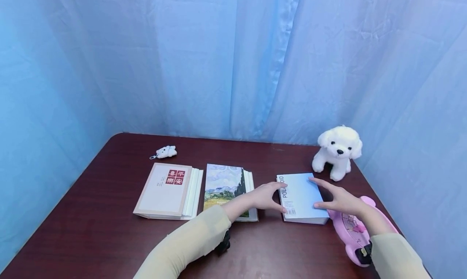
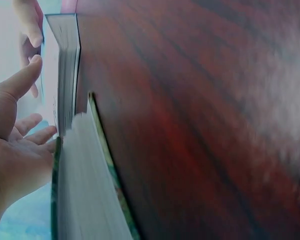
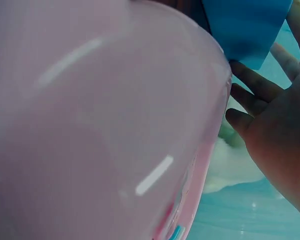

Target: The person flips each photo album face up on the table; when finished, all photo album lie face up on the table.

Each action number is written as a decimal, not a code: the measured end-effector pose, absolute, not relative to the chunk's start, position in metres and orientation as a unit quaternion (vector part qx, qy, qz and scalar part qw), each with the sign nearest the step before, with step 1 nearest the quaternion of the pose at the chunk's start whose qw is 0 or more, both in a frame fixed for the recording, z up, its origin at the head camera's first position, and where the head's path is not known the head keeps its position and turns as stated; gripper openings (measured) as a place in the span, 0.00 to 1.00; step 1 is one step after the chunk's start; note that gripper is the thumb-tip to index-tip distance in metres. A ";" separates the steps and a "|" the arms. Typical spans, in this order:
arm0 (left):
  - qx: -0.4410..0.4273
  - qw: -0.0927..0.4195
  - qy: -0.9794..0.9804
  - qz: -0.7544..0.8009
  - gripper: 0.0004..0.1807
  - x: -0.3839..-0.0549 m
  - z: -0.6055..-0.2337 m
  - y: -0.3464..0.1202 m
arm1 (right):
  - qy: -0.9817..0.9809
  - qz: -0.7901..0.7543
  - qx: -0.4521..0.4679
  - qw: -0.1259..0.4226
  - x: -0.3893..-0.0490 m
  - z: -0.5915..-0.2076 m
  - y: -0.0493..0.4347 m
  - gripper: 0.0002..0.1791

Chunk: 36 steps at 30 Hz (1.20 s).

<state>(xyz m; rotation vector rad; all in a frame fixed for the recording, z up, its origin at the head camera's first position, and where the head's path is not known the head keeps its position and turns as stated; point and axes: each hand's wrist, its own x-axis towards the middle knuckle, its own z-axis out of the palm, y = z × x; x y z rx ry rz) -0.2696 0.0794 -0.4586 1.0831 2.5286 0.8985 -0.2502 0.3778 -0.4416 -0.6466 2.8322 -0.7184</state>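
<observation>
A blue-and-white book or album marked POLAROID [image 1: 300,198] lies flat on the table, between both hands. My left hand [image 1: 268,196] is at its left edge, with thumb and fingers spread apart. At the right edge is my right hand [image 1: 341,198], its thumb and fingers also spread and fairly straight. Both hands' fingertips overlap the cover's edges in the head view; whether they press on it I cannot tell. The left wrist view shows the book's page edges [image 2: 67,70] beside the left hand [image 2: 15,135]. In the right wrist view, the right hand's fingers [image 3: 260,82] are beside the blue cover [image 3: 245,30].
A landscape-covered book [image 1: 222,185] lies under the left forearm. Further left is a cream book with red squares [image 1: 164,194], a small white plush keychain [image 1: 166,151] behind it. A white plush dog [image 1: 339,149] sits back right. A pink toy [image 1: 348,230] lies beneath the right forearm.
</observation>
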 end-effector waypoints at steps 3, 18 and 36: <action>0.362 0.137 0.865 0.320 0.44 -0.273 -0.459 0.075 | 0.940 -0.251 -0.218 0.077 -0.250 -0.440 0.375 0.44; 0.368 0.148 0.841 0.367 0.40 -0.282 -0.458 0.067 | 0.921 -0.303 -0.232 0.075 -0.250 -0.435 0.368 0.40; 0.350 0.185 0.795 0.459 0.41 -0.282 -0.450 0.056 | 0.885 -0.402 -0.223 0.075 -0.248 -0.422 0.355 0.36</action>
